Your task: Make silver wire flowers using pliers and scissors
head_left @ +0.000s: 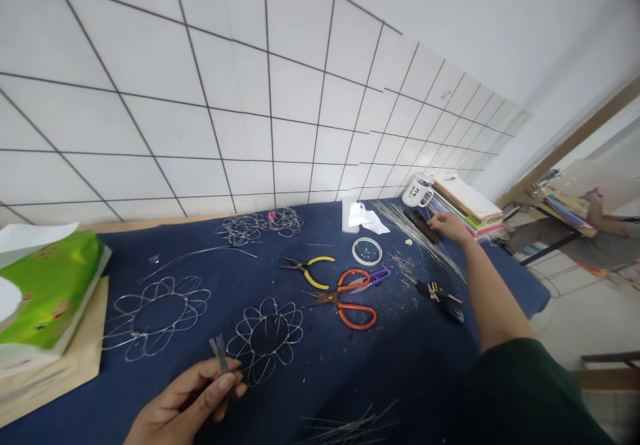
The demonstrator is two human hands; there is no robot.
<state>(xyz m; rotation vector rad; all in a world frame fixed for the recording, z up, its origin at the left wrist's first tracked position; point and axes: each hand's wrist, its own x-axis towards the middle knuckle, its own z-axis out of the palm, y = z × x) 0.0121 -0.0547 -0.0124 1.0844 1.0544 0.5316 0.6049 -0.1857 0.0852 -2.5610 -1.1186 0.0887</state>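
My left hand (193, 398) pinches an upright bundle of short thin wires (220, 353) between thumb and fingers. Just beyond it a small flower-shaped wire ring (270, 338) with looped petals lies flat, and a larger wire flower (163, 312) with pinkish beads sits to the left. My right hand (450, 226) is stretched to the far right, its fingertips closed at the edge of a long black object (423, 226), whose kind I cannot make out. Under and beside that object runs a sheaf of long straight wires (405, 222). Loose short wires (350, 426) lie at the front edge.
Yellow-handled pliers (320, 268), orange-handled scissors (357, 298), purple-handled snips (383, 275) and black cutters (440, 295) lie mid-table. Behind are a bead dish (367, 252), crumpled tissue (367, 217), wire flowers (260, 226), a mug (417, 190) and books (470, 202). A green tissue pack (55, 292) stands left.
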